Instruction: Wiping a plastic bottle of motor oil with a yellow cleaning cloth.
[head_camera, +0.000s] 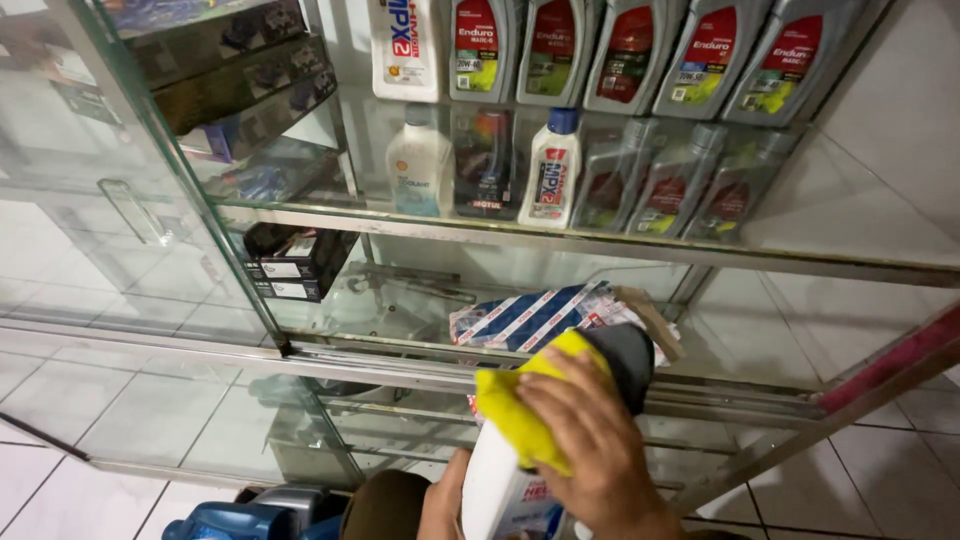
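Saw a blue plastic jug low at the left, near the tiled floor, and black cardboard boxes on the lower glass shelf of the open display cabinet. Found the left hand at the bottom edge, clasped round the lower body of a white plastic bottle, thumb laid up its side; could not tell about the other fingers, hidden behind. Held the bottle upright, in front of the cabinet's lower shelf and well apart from the rows above. Noted a yellow cloth draped over the bottle's shoulder, just under its dark grey cap. Found the right hand on top, fingers curled shut over the cloth and pressing it to the bottle. Judged the wiping best done with the left grip kept firm and low, the cloth worked round the shoulder and under the cap, and the elbow kept clear of the red, white and blue packets behind.
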